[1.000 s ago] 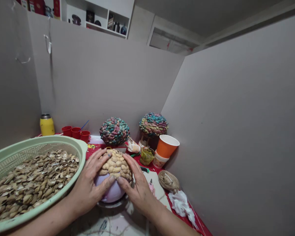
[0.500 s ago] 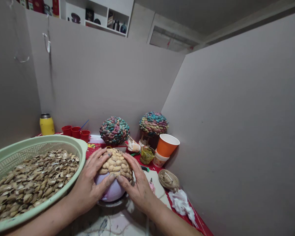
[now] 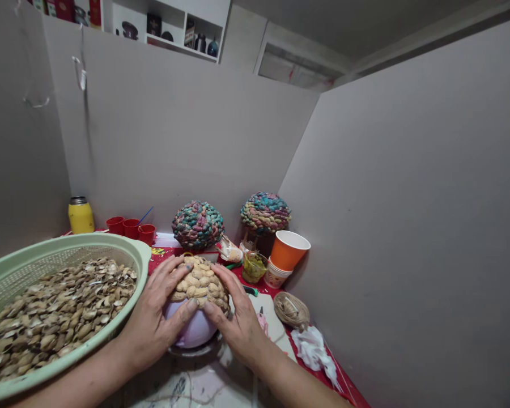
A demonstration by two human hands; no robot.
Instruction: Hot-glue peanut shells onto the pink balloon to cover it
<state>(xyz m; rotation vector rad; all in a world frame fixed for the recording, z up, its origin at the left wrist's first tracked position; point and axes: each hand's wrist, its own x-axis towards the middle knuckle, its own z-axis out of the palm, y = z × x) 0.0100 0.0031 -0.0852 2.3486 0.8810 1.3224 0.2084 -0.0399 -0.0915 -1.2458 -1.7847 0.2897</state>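
Observation:
A round lilac ball (image 3: 194,330), smooth like a balloon, sits in front of me in a shallow dark-rimmed holder. Tan peanut shells (image 3: 199,281) cover its upper part in a packed layer, while the lower front is bare. My left hand (image 3: 159,309) curves round the left side, its thumb at the lower edge of the shells. On the right side my right hand (image 3: 237,314) cups the ball the same way, and the two thumbs nearly meet at the front. The far side of the ball is hidden.
A green colander (image 3: 143,258) of loose shells stands at left. Behind are a yellow bottle (image 3: 80,216), red cups (image 3: 131,228) and two coloured shell-covered domes (image 3: 198,225). An orange paper cup (image 3: 285,252), a glass bowl (image 3: 254,268), twine (image 3: 292,310) and white plastic (image 3: 314,351) lie right.
Both hands stay on the ball in nearly the same grip. Nothing else has visibly moved, apart from a very slight shift of the view.

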